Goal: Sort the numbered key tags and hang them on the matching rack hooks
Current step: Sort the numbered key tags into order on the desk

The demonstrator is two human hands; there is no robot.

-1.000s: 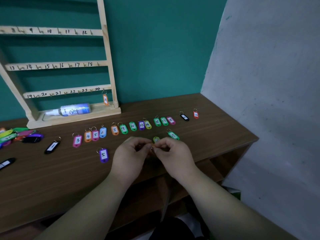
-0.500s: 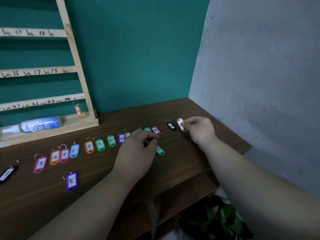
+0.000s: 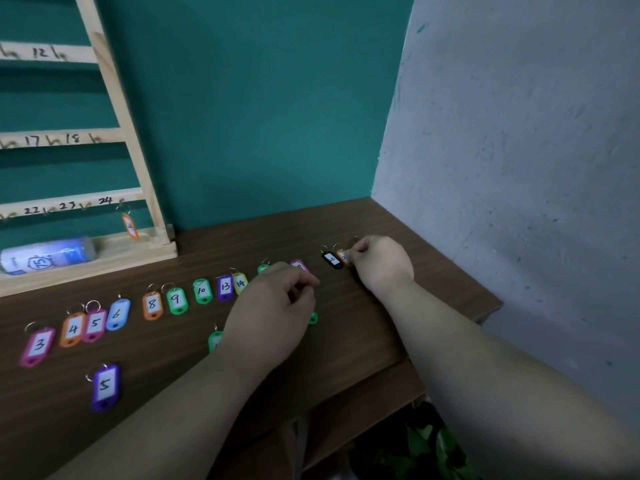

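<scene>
The right hand (image 3: 381,263) pinches a small orange plastic key tag (image 3: 343,257) at the far right of the row on the brown wooden table (image 3: 398,334); its number is too blurry to read. The left hand (image 3: 273,313) curls over half-hidden green tags (image 3: 214,341); I cannot tell if it holds anything. The pale wooden rack (image 3: 138,188) is cut off at the left.

open desktop (image 3: 173,368) along the front edge, tag row (image 3: 202,291) across the middle, grey wall (image 3: 519,168) hard right, rack (image 3: 140,174) back-left
</scene>
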